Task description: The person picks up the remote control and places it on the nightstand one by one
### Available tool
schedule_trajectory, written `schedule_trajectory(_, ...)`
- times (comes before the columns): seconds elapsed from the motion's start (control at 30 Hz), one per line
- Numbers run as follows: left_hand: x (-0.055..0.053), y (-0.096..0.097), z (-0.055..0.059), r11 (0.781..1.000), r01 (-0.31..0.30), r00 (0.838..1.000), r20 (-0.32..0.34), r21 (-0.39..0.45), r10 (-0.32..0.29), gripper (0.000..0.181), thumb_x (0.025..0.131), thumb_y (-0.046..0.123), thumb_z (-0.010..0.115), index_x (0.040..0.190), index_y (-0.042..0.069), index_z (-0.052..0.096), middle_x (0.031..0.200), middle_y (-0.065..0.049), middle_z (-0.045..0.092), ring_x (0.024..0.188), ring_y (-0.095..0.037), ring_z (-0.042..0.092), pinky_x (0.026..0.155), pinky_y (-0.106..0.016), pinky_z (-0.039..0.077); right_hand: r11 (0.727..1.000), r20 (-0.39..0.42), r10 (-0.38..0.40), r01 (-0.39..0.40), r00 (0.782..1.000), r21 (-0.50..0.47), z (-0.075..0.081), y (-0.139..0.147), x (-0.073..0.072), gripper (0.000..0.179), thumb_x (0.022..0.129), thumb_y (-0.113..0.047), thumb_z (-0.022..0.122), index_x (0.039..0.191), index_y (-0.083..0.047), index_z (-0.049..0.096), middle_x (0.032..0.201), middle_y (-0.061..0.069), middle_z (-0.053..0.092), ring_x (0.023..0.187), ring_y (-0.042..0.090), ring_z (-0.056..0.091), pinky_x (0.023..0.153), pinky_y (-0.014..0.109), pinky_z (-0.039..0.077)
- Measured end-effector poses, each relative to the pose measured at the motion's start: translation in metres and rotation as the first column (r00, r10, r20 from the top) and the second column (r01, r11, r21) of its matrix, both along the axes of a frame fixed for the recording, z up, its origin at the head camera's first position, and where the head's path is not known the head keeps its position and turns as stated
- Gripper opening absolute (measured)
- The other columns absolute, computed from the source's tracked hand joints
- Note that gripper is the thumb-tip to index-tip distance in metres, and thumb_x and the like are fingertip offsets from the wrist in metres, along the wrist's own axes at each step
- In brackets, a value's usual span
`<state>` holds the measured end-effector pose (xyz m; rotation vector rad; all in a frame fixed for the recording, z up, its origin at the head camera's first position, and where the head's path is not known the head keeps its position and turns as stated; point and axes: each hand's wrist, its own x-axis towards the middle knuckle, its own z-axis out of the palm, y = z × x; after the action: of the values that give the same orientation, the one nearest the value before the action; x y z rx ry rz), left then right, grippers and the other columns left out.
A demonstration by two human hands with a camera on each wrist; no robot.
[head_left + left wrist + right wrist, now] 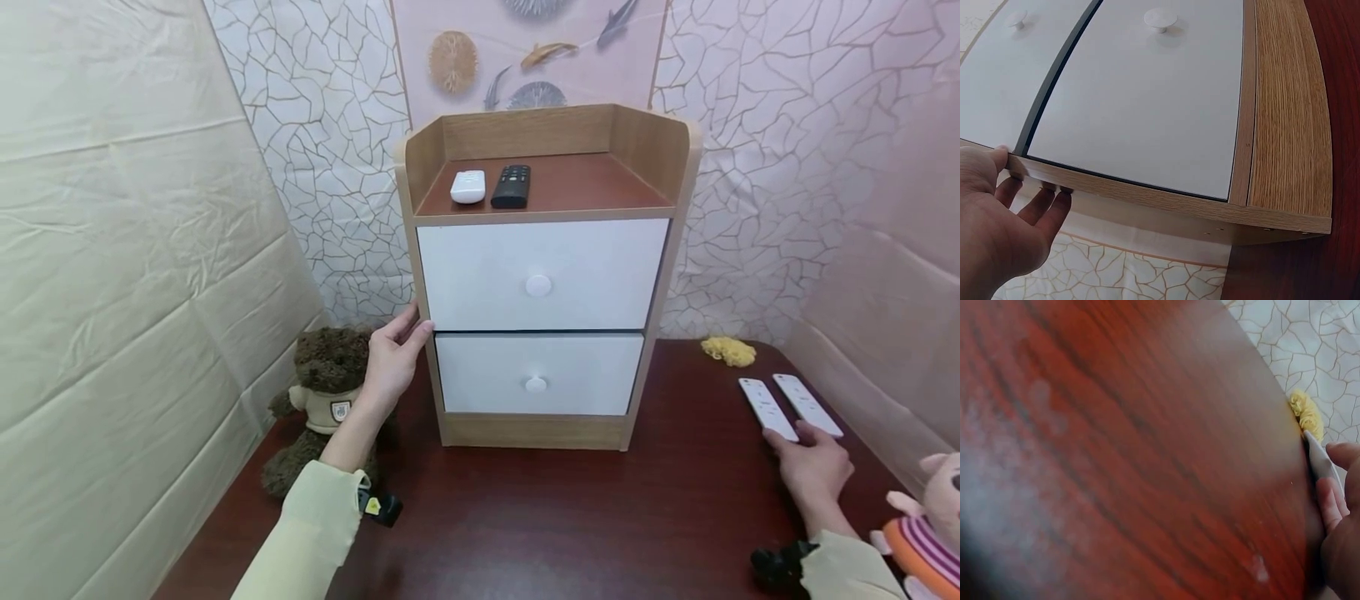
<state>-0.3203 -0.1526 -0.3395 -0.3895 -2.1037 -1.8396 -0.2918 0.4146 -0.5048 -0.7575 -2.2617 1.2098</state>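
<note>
Left hand [393, 358] at cabinet [487, 308], right hand [817, 471] at white remote [767, 408].
Left pinches the side edge; right pinches the remote near the edge of bench [562, 517], with wide room between them.

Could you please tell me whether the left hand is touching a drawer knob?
No, the left hand holds the side edge of the cabinet, apart from both knobs.
</note>
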Motion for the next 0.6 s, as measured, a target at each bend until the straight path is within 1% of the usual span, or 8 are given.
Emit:
schedule_trajectory(0.23, -0.0007, 0.0001, 0.0010, 1.000, -0.005, 1.000, -0.002, -0.007, 0.005, 0.057, 0.106, 0.020, 0.061, 0.156, 0.003, 0.040, 0.159, -0.009, 0.041, 0.144, -0.023, 0.042, 0.114, -0.032, 0.042, 1.000, 0.027, 0.005, -0.006, 1.000, 0.022, 0.0005, 0.0014, -0.0025, 0.066, 0.098, -0.028, 0.069, 0.144, 0.013, 0.048, 0.142, 0.036, 0.048, 0.135, 0.054, 0.034, 0.117, 0.059, 0.022)
schedule_trajectory(0.33, -0.0008, 0.0003, 0.0017, 1.000, -0.011, 1.000, -0.001, -0.006, 0.011, 0.056, 0.106, 0.020, 0.061, 0.156, 0.003, 0.040, 0.159, -0.009, 0.042, 0.144, -0.022, 0.042, 0.114, -0.032, 0.042, 0.999, 0.050, 0.012, -0.014, 0.999, 0.039, 0.0019, 0.0009, -0.0043, 0.066, 0.097, -0.028, 0.070, 0.141, 0.016, 0.049, 0.141, 0.039, 0.047, 0.134, 0.056, 0.033, 0.116, 0.060, 0.022)
schedule_trajectory(0.53, -0.0004, 0.0007, 0.0013, 1.000, -0.014, 1.000, 0.005, -0.018, 0.015, 0.057, 0.106, 0.021, 0.061, 0.156, 0.003, 0.040, 0.160, -0.008, 0.041, 0.145, -0.023, 0.041, 0.115, -0.033, 0.041, 0.995, 0.125, 0.028, -0.039, 0.992, 0.092, -0.0004, 0.0040, -0.0066, 0.069, 0.094, -0.030, 0.072, 0.135, 0.020, 0.050, 0.137, 0.043, 0.044, 0.130, 0.060, 0.031, 0.111, 0.063, 0.024)
schedule_trajectory(0.6, 0.0001, 0.0006, 0.0011, 1.000, -0.011, 1.000, 0.004, -0.015, 0.011, 0.057, 0.106, 0.020, 0.061, 0.156, 0.002, 0.040, 0.160, -0.008, 0.041, 0.145, -0.023, 0.041, 0.115, -0.034, 0.041, 0.995, 0.135, 0.025, -0.038, 0.990, 0.094, -0.0014, 0.0044, -0.0068, 0.069, 0.093, -0.029, 0.072, 0.135, 0.021, 0.049, 0.136, 0.045, 0.043, 0.129, 0.061, 0.030, 0.110, 0.063, 0.024)
